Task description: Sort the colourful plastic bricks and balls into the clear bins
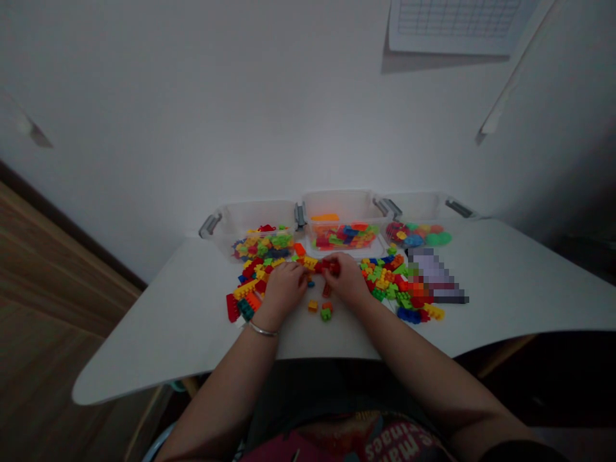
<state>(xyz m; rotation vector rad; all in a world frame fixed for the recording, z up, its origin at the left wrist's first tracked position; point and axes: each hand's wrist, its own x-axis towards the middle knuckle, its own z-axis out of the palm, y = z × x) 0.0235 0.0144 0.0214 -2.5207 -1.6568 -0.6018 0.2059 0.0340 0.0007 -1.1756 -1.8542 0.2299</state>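
Both hands meet over the middle of the white table among plastic building bricks. My right hand is closed, thumb and fingers pinching a red building brick. Close beside it, my left hand, with a silver bangle at the wrist, has its fingers curled at a yellow building brick. The yellow and red bricks lie end to end; whether they are joined is hard to see. Below the hands are a brown-red brick, a small yellow-orange brick and a green brick with orange behind it.
Loose bricks lie in piles left and right of the hands. Along the wall stand a left clear bin, a middle clear bin and a right clear bin, with colourful pieces. A blurred-out flat device lies right.
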